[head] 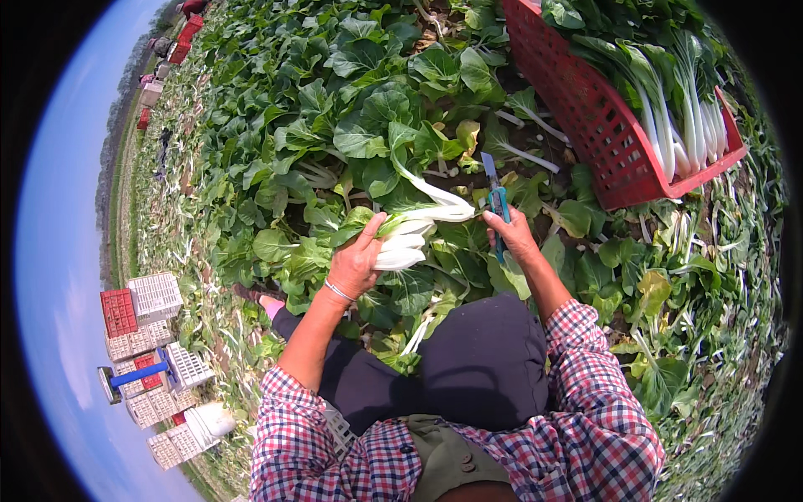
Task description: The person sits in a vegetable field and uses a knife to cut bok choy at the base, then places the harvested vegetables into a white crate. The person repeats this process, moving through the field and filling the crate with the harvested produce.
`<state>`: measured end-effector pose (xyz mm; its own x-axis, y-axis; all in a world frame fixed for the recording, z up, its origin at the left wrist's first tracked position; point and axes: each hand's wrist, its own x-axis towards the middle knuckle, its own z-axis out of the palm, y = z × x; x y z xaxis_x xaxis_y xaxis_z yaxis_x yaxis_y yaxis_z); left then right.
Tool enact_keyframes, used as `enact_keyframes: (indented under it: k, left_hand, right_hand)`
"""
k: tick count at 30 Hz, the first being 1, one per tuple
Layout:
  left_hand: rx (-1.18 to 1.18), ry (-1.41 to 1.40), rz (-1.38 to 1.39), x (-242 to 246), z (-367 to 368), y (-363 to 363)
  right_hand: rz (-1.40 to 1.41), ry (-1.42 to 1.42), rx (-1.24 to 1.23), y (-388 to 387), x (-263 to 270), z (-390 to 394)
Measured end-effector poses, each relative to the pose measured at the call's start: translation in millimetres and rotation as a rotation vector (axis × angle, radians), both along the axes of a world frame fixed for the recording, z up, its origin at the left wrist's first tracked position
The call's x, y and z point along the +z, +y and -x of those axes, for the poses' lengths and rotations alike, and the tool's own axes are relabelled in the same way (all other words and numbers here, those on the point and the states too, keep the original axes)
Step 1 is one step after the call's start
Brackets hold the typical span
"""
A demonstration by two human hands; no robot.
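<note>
My left hand point(357, 260) is closed around several bok choy heads point(401, 245) with thick white stalks, their bases pointing right. One stalk point(433, 188) bends away from the bunch, its leaf up and to the left. My right hand point(511, 232) grips a utility knife point(499, 201) with a teal and dark handle, its blade pointing up and away from me. The thumb and a finger of that hand are close to the base of the bent stalk; whether they touch it I cannot tell. Leafy bok choy plants point(370, 125) lie beyond both hands.
A red plastic crate point(590, 119) at the upper right holds upright bok choy. Cut stalks and leaves point(709, 251) litter the ground at right. Stacked white and red crates point(154, 301), a blue-handled thing point(135, 374) and a white bucket point(210, 423) stand at far left. My knees are below my hands.
</note>
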<state>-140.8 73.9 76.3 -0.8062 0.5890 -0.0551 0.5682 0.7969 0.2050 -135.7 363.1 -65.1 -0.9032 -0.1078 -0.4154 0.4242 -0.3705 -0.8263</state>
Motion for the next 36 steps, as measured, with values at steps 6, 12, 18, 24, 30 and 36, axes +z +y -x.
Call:
enact_keyframes:
  k: [6, 12, 18, 24, 30, 36]
  left_hand:
    - [0.097, 0.141, -0.313, 37.1, -66.7, -5.7]
    - [0.258, -0.056, -0.662, 48.3, -103.4, -11.5]
    - [0.629, -0.535, -1.349, 70.4, -134.6, -62.3]
    - [0.877, -0.506, -1.325, 56.1, -119.5, -129.5]
    - [0.854, -1.032, -1.495, 4.0, -78.9, -76.2]
    - [0.76, -1.011, -1.223, -39.9, -72.2, 1.2]
  right_hand:
    - [0.434, 0.309, 0.024, -27.8, 81.3, 2.1]
    - [0.248, 0.284, 0.041, -57.3, 131.6, 8.8]
    - [0.23, 0.206, -0.152, -48.6, 134.7, 27.9]
    - [0.314, 0.077, 0.067, -55.1, 128.5, 15.2]
    - [0.113, 0.071, 0.358, -94.6, 135.2, -5.4]
    - [-0.048, 0.104, 0.273, -94.1, 112.5, -0.5]
